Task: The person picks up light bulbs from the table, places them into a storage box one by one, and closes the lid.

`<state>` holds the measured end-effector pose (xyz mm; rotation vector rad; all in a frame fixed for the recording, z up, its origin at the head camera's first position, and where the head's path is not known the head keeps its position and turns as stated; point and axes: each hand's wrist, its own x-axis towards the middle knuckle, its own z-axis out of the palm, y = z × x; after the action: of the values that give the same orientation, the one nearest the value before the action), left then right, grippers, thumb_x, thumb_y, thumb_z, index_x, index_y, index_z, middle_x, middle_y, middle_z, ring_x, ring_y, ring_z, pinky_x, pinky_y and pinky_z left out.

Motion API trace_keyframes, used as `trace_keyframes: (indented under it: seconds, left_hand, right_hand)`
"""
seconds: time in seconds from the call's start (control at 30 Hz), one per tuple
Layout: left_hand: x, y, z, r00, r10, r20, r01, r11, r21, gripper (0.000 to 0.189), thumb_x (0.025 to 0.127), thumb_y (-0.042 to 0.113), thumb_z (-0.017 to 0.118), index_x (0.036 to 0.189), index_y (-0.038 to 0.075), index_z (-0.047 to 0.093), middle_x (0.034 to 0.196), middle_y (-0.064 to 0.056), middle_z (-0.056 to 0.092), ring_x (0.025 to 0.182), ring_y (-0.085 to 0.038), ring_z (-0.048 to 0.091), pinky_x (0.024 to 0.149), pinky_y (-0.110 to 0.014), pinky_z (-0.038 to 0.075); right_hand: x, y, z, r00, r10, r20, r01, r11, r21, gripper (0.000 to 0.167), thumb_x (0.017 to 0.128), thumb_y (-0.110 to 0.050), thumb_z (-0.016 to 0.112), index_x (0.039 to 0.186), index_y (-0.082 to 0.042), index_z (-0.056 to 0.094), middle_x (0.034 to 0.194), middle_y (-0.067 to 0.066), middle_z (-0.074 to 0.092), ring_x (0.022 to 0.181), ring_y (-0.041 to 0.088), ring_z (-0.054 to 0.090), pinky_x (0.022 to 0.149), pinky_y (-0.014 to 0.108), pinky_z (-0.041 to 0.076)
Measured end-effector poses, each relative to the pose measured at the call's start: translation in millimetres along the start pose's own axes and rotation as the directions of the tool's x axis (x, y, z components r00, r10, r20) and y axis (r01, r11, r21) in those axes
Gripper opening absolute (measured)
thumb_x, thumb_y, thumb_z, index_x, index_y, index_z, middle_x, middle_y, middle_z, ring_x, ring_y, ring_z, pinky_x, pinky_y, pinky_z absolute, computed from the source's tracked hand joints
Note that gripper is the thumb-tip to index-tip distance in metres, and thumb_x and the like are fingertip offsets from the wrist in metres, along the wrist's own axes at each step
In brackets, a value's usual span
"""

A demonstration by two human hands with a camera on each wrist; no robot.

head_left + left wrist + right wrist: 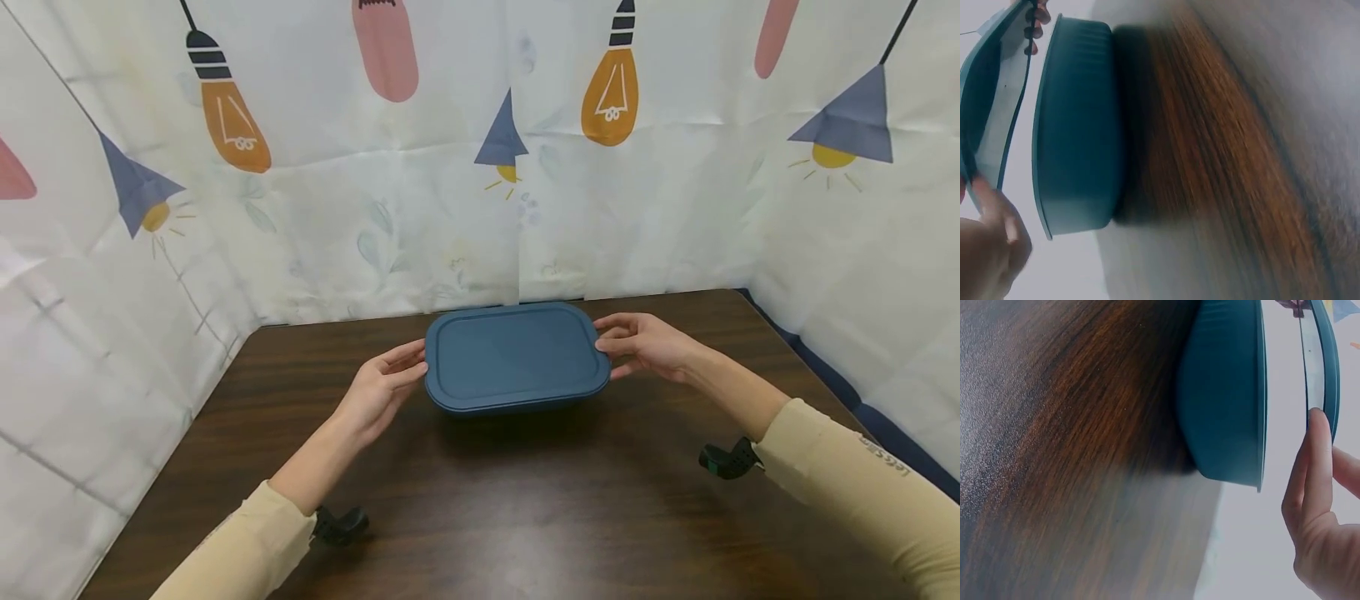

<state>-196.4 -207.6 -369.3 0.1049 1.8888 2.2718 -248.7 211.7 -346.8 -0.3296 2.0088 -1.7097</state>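
Note:
A dark blue rectangular lid [517,350] with rounded corners is held level between my two hands. My left hand [378,390] pinches its left end, thumb on the rim. At the other end my right hand [651,346] pinches the rim between thumb and fingers. Both wrist views show a gap between the lid [1331,369] and a deep teal-blue box [1075,125] beneath it. That box [1225,394] stands upright on the table. From the head view the lid hides nearly all of the box, and its inside cannot be seen.
The brown wood-grain table [517,508] runs back to a white curtain [442,225] printed with lamps and bulbs. Dark cloth [825,371] lies along the table's right edge. Small black devices [731,458] are worn at both wrists.

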Motion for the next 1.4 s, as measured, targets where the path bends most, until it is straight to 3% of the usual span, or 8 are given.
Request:
trace_keyframes:
  seconds: [0.2,0.5,0.87,1.23,1.4]
  left_hand:
    - [-0.8,1.8,-5.0,0.999,-0.036,0.025,0.036,0.999,0.028,0.055,0.103,0.002,0.061,0.153,-0.003,0.041,0.124,-0.008,0.058,0.111,-0.014,0.063,0.102,-0.031,0.050]
    - [4.7,8.2,-5.3,0.998,-0.057,0.021,0.055,0.994,0.090,0.062,0.097,-0.002,0.068,0.153,-0.003,0.041,0.132,-0.017,0.054,0.104,-0.016,0.068,0.097,-0.035,0.054]
    - [20.7,7.6,-9.1,0.996,-0.083,0.013,0.079,0.979,0.188,0.059,0.099,0.002,0.067,0.153,-0.002,0.043,0.145,-0.024,0.048,0.113,-0.018,0.064,0.100,-0.037,0.052]
    - [32.0,12.1,-9.1,0.990,-0.141,-0.012,0.141,0.967,0.212,0.057,0.100,0.002,0.066,0.153,-0.001,0.043,0.149,-0.022,0.044,0.127,-0.027,0.055,0.099,-0.035,0.053]
    - [37.0,13.6,-11.2,0.986,-0.168,-0.025,0.169,0.961,0.217,0.055,0.100,0.003,0.066,0.151,-0.001,0.045,0.147,-0.021,0.047,0.118,-0.023,0.060,0.097,-0.035,0.054]
  right_hand:
    - [3.3,-0.3,1.6,1.000,0.002,-0.004,-0.002,1.000,-0.030,0.063,0.104,-0.011,0.062,0.156,0.006,0.030,0.124,0.018,0.061,0.100,0.027,0.070,0.085,0.043,0.060]
    - [10.5,-0.1,3.4,0.999,0.010,-0.033,-0.013,0.997,-0.080,0.060,0.104,-0.011,0.062,0.155,0.005,0.034,0.134,0.027,0.053,0.106,0.030,0.066,0.085,0.047,0.060]
    - [20.2,3.3,1.4,0.996,0.045,-0.083,-0.054,0.993,-0.108,0.056,0.104,-0.010,0.061,0.152,0.006,0.037,0.126,0.022,0.060,0.100,0.025,0.067,0.089,0.049,0.058]
    - [31.7,12.5,0.7,0.994,0.071,-0.078,-0.078,0.993,-0.092,0.058,0.104,-0.010,0.061,0.153,0.008,0.036,0.133,0.025,0.053,0.103,0.024,0.066,0.088,0.044,0.059]
    - [37.9,16.0,1.7,0.994,0.075,-0.076,-0.083,0.991,-0.106,0.059,0.104,-0.011,0.061,0.153,0.009,0.035,0.137,0.027,0.050,0.106,0.026,0.064,0.088,0.043,0.059]
